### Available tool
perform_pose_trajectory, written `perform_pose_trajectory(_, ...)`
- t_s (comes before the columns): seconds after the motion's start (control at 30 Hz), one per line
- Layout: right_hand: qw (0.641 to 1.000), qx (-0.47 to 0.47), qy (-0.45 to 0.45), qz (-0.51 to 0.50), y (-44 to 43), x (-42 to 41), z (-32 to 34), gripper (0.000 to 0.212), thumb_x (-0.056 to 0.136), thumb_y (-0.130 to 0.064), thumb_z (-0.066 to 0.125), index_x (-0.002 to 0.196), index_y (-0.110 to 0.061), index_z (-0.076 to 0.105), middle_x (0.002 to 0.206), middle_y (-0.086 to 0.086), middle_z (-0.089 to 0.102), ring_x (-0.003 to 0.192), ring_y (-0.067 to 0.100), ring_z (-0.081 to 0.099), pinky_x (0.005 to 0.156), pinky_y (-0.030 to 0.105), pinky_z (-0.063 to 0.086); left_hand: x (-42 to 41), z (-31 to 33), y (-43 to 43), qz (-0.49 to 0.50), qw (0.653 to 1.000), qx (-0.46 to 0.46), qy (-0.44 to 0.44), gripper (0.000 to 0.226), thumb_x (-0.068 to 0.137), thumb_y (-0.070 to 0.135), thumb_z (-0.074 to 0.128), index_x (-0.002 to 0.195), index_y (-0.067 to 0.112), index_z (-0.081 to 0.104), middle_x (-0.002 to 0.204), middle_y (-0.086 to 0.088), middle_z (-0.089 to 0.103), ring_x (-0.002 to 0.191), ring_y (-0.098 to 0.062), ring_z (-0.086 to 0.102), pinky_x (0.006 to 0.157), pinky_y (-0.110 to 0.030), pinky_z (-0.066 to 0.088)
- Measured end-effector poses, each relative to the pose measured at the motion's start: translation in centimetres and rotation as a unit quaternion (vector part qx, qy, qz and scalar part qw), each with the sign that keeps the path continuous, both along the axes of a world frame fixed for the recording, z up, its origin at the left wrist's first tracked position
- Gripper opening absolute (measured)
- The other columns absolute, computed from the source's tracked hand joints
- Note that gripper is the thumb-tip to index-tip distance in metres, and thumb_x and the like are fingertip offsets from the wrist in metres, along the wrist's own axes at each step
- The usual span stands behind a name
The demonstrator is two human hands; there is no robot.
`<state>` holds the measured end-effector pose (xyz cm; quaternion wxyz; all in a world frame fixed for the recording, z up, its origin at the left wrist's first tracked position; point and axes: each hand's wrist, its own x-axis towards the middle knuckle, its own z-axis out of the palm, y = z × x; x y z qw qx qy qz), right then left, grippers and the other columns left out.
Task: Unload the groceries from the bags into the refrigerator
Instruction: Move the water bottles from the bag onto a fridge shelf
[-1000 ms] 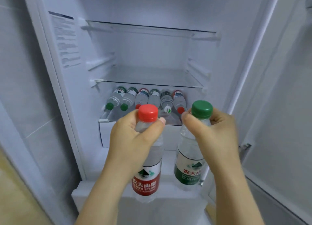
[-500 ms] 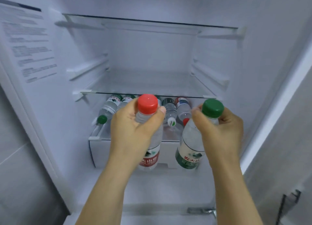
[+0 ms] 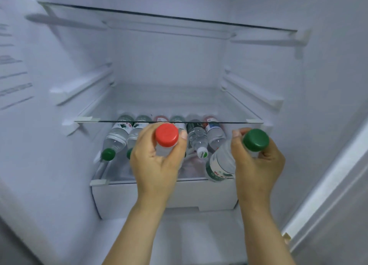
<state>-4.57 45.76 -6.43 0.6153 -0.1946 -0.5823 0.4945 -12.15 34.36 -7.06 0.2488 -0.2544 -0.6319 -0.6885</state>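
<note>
My left hand [image 3: 157,165] grips the neck of a red-capped water bottle [image 3: 166,135], its body mostly hidden behind the hand. My right hand [image 3: 256,165] grips a green-capped water bottle [image 3: 221,163] by the neck, tilted with its base pointing into the refrigerator. Both bottles hover at the front of the lower glass shelf [image 3: 99,182], where several water bottles [image 3: 197,137] lie on their sides in a row, caps toward me.
A bare middle glass shelf [image 3: 239,122] sits just above the row of bottles, and another glass shelf [image 3: 159,16] higher up. A white drawer front [image 3: 119,197] lies under the lower shelf. The refrigerator's right edge [image 3: 328,183] runs diagonally.
Both hands have carried their bottles forward and deeper into the refrigerator. The bottles have tipped from upright toward lying, bases pointing inward. The view has moved closer.
</note>
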Motion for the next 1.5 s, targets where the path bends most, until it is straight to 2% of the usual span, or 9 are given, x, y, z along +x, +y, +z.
perform_pose_trajectory(0.27, 1.000, 0.005, -0.012, 0.002, -0.3, -0.1, -1.6, 0.003, 0.076, -0.013, 0.070, 0.079, -0.012, 0.070, 0.076, -0.011, 0.071, 0.073, 0.001, 0.064, 0.069, 0.012, 0.046, -0.4, -0.9, 0.1, -0.031, 0.999, -0.020, 0.028, 0.012, 0.080, 0.028, 0.070, 0.089, 0.021, 0.064, 0.092, 0.005, 0.066, 0.093, -0.001, 0.060, 0.085, -0.008, 0.039)
perform_pose_trajectory(0.67, 0.985, -0.032, -0.171, 0.005, -1.2, 4.5, -3.6, 0.039, 0.074, -0.043, 0.067, 0.111, -0.029, 0.070, 0.111, -0.018, 0.069, 0.102, -0.010, 0.060, 0.092, 0.016, 0.049, 2.3, -3.2, -4.2, -0.062, 0.974, -0.183, -0.115, 0.039, 0.076, 0.031, 0.074, 0.112, 0.041, 0.064, 0.128, 0.030, 0.051, 0.118, 0.017, 0.044, 0.090, 0.005, 0.031)
perform_pose_trajectory(0.8, 0.977, -0.040, -0.208, 0.017, -1.1, 5.3, -3.6, 0.036, 0.082, -0.035, 0.072, 0.117, -0.029, 0.067, 0.113, -0.018, 0.067, 0.101, -0.010, 0.059, 0.093, 0.017, 0.048, 3.2, -3.5, -4.4, -0.071, 0.970, -0.188, -0.136, 0.043, 0.075, 0.028, 0.075, 0.114, 0.041, 0.063, 0.128, 0.030, 0.049, 0.117, 0.023, 0.041, 0.087, 0.008, 0.029)
perform_pose_trajectory(0.9, 0.974, -0.043, -0.222, 0.026, -1.0, 5.9, -4.0, 0.038, 0.083, -0.034, 0.069, 0.121, -0.032, 0.064, 0.111, -0.023, 0.064, 0.100, -0.021, 0.053, 0.083, 0.002, 0.042, 3.5, -4.3, -4.6, -0.134, 0.959, -0.131, -0.215, 0.039, 0.074, 0.032, 0.074, 0.111, 0.042, 0.065, 0.136, 0.024, 0.049, 0.119, 0.006, 0.052, 0.098, -0.019, 0.045)
perform_pose_trajectory(1.0, 0.969, -0.051, -0.241, 0.039, -1.0, 6.5, -4.4, 0.044, 0.084, -0.034, 0.068, 0.127, -0.032, 0.059, 0.113, -0.023, 0.060, 0.096, -0.011, 0.057, 0.087, 0.011, 0.041, 4.0, -5.4, -4.5, -0.188, 0.929, -0.047, -0.315, 0.030, 0.079, 0.021, 0.067, 0.106, 0.035, 0.070, 0.122, 0.006, 0.065, 0.103, -0.015, 0.066, 0.084, -0.044, 0.057)
perform_pose_trajectory(1.1, 0.962, -0.074, -0.255, 0.059, -0.7, 7.1, -5.0, 0.048, 0.085, -0.031, 0.067, 0.131, -0.031, 0.056, 0.117, -0.019, 0.059, 0.103, -0.001, 0.056, 0.087, 0.016, 0.040, 4.9, -5.8, -3.9, -0.195, 0.913, -0.009, -0.358, 0.040, 0.086, -0.004, 0.058, 0.102, 0.030, 0.070, 0.102, 0.003, 0.071, 0.084, -0.020, 0.071, 0.068, -0.038, 0.060)
perform_pose_trajectory(1.3, 0.919, -0.225, -0.270, 0.177, 0.4, 7.4, -8.3, 0.053, 0.082, -0.013, 0.071, 0.132, -0.023, 0.054, 0.124, 0.006, 0.065, 0.106, 0.022, 0.065, 0.073, 0.033, 0.059, 4.5, -6.4, -2.8, -0.231, 0.852, 0.013, -0.469, 0.052, 0.080, -0.002, 0.066, 0.123, 0.025, 0.052, 0.116, -0.011, 0.063, 0.096, -0.033, 0.068, 0.061, -0.035, 0.058)
perform_pose_trajectory(1.43, 0.891, -0.289, -0.284, 0.204, 0.6, 6.7, -8.2, 0.053, 0.081, -0.015, 0.073, 0.131, -0.014, 0.054, 0.116, 0.009, 0.064, 0.064, 0.015, 0.070, 0.055, 0.028, 0.058, 4.1, -6.7, -2.5, -0.235, 0.820, -0.022, -0.522, 0.045, 0.083, 0.011, 0.069, 0.123, 0.021, 0.052, 0.109, -0.013, 0.066, 0.086, -0.031, 0.072, 0.050, -0.026, 0.051)
perform_pose_trajectory(1.5, 0.881, -0.297, -0.298, 0.215, 0.7, 6.2, -8.0, 0.045, 0.079, -0.020, 0.075, 0.121, -0.016, 0.058, 0.102, 0.008, 0.067, 0.070, 0.019, 0.069, 0.051, 0.026, 0.053, 3.7, -6.6, -2.8, -0.236, 0.810, -0.028, -0.536, 0.039, 0.083, 0.019, 0.070, 0.119, 0.017, 0.055, 0.108, -0.013, 0.067, 0.078, -0.026, 0.072, 0.047, -0.023, 0.047)
